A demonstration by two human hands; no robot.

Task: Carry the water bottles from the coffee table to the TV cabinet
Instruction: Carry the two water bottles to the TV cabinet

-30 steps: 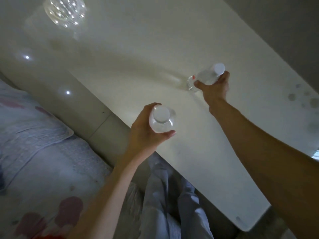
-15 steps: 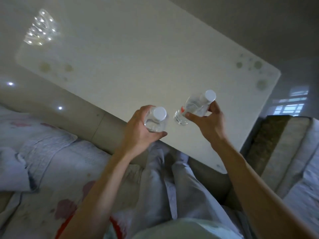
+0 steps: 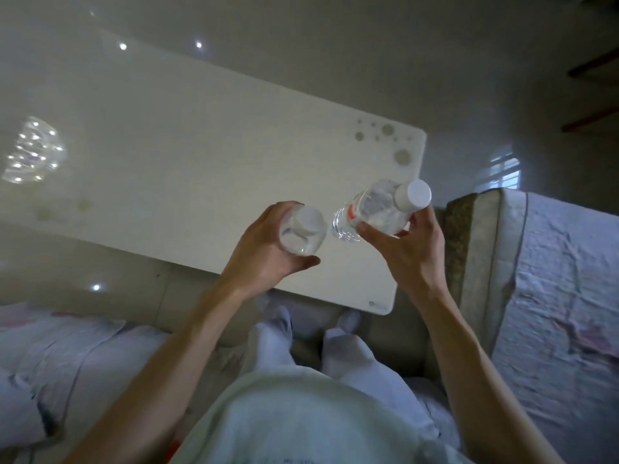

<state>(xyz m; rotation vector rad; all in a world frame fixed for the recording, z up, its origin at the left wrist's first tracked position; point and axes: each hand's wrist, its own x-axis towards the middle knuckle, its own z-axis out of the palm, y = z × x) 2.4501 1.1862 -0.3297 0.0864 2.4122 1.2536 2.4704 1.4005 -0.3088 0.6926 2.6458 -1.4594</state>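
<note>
Head view — both bottles (image 3: 375,212) now lifted off coffee table (image 3: 201,155), nearer chest.

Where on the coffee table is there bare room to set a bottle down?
The coffee table top looks bare between the chandelier reflection and the dotted corner. Only the near right edge is crowded: left hand and right hand hold bottles there.

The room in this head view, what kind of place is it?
Probably a home living room: a low white coffee table on glossy floor tiles, with cloth-covered sofa seating wrapped around it.
</note>
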